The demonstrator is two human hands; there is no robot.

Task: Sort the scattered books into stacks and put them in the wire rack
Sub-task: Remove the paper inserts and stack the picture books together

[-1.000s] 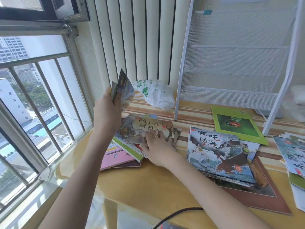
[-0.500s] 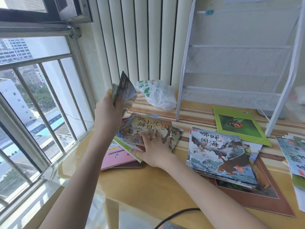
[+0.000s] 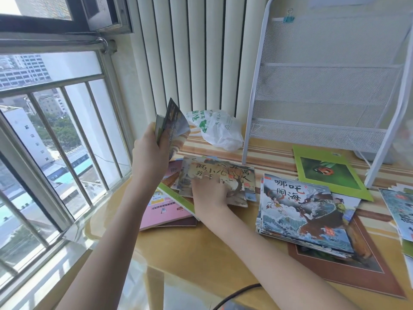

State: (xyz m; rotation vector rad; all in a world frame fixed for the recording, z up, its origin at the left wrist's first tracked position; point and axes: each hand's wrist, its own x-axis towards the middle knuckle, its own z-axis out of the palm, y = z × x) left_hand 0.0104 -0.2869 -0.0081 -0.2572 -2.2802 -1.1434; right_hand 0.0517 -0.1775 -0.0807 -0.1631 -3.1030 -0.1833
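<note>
Window w/ metal bars [image 3: 55, 130] fills the left side; white vertical blinds [image 3: 190, 63] hang behind the wooden desk [image 3: 212, 253].

1. Left hand [image 3: 149, 153]: raised above desk, fingers curled round a few thin books [image 3: 173, 124], held upright and fanned.
2. Pink book [image 3: 161, 211]: flat on desk, lowest in the left pile, under a green-edged book [image 3: 178, 201].
3. Right hand [image 3: 210, 193]: lies palm down on the tan-cover book [image 3: 221, 175] atop that pile; fingers extended on the cover, thumb at near edge. Cannot tell if the thumb is under the edge.
4. White plastic bag [image 3: 219, 130]: crumpled, behind the pile, just beside the rack's left leg.
5. Wire rack [image 3: 324, 86]: white mesh, stands at rear right of desk; blue binder clip [image 3: 289, 17] on top rail.
6. Centre stack [image 3: 301, 209]: several books, sea-and-dragon cover on top, resting on a brown-bordered book [image 3: 357, 276].
7. Green book [image 3: 328, 171]: flat, in front of the rack.
8. More books [image 3: 397, 209]: at right edge, partly out of view.
9. Black cable [image 3: 237, 294]: at near desk edge.
</note>
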